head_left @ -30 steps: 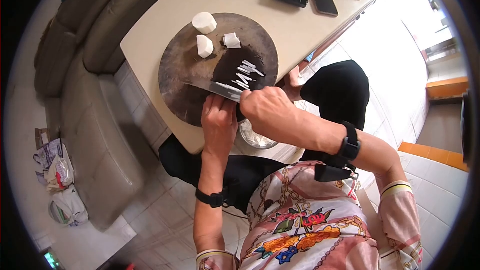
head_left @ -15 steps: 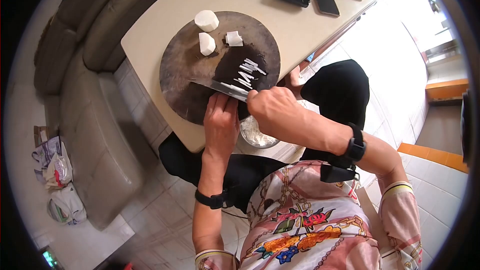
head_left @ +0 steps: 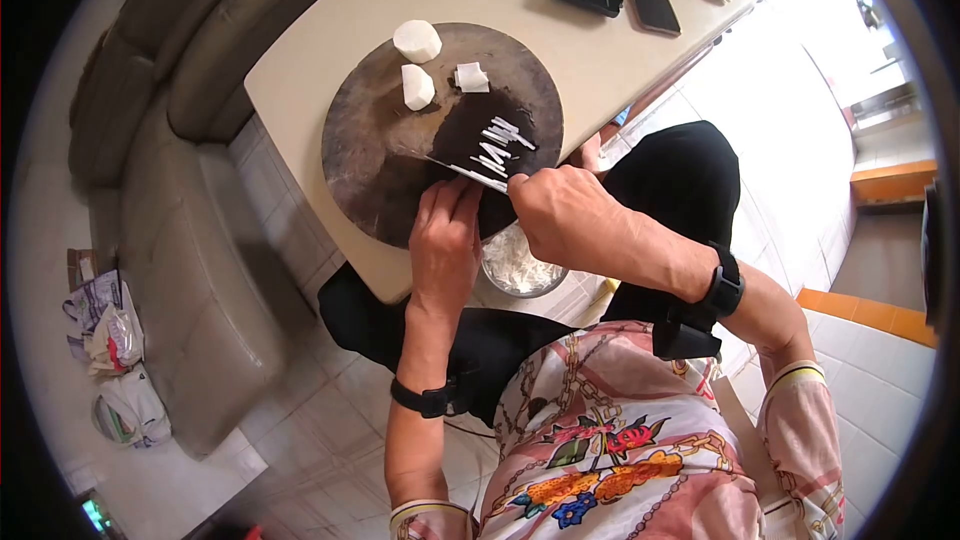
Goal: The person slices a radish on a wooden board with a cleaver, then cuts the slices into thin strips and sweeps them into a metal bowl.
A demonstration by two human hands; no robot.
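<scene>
Gripping the knife (head_left: 482, 179) in the right hand (head_left: 565, 208) — clamped round a handle hidden from view, with the blade running left and slightly far from the fist. Resting just on the near side of the blade, with the left hand's (head_left: 446, 232) fingers bunched together; cannot tell what, if anything, is held beneath. Lying just beyond the blade: white strips (head_left: 497, 145). Farther off on the round chopping board (head_left: 362, 130) — thin white slices (head_left: 472, 77), then, to their left, a cut white chunk (head_left: 418, 88) and a rounder white piece (head_left: 417, 41).
</scene>
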